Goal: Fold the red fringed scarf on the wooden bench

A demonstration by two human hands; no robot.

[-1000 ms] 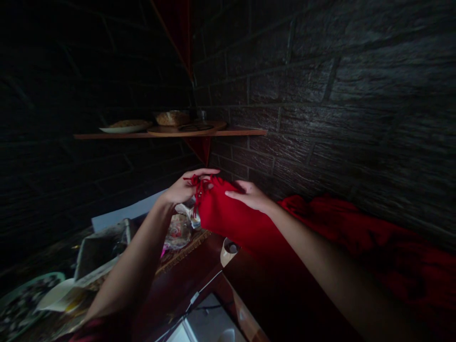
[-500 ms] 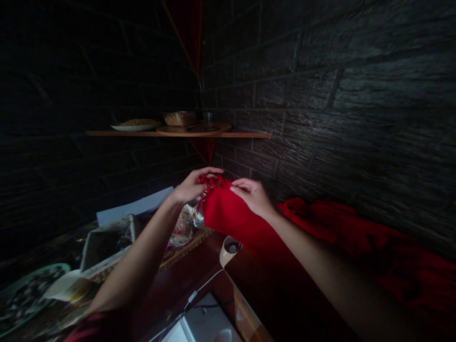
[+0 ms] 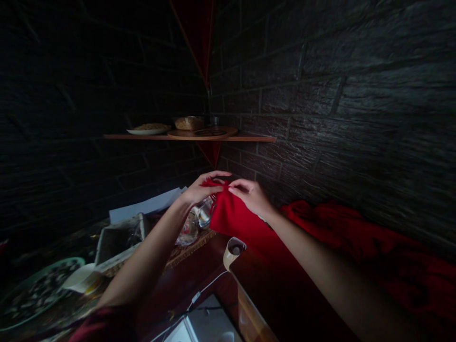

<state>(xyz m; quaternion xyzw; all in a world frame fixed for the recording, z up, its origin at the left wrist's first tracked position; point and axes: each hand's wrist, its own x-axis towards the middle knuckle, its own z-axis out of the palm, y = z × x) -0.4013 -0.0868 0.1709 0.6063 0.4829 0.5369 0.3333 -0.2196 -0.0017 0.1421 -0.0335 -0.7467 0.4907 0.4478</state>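
Observation:
A red fringed scarf (image 3: 233, 216) hangs from both my hands in the middle of the head view. My left hand (image 3: 204, 188) pinches its fringed edge between thumb and fingers, the index finger stretched out above. Close beside it, my right hand (image 3: 251, 194) grips the same edge with thumb and fingertips. Fringe strands stick out to the left over my left palm. The scarf's lower part runs down behind my right forearm, where dark shade hides it. More bunched red cloth (image 3: 331, 223) lies to the right along the wall.
A corner shelf (image 3: 256, 139) carries a plate of food (image 3: 149, 129) and a glass bowl (image 3: 188, 123). Below stand a tape roll (image 3: 233, 251), a wooden box (image 3: 245, 304), a silver device (image 3: 213, 318) with a white cable, a grey tray (image 3: 121, 240) and a green-rimmed dish (image 3: 39, 289).
My hands have drawn closer together, gathering the scarf's edge into a bunch. The fringe now points more to the left. The view has shifted slightly to the left.

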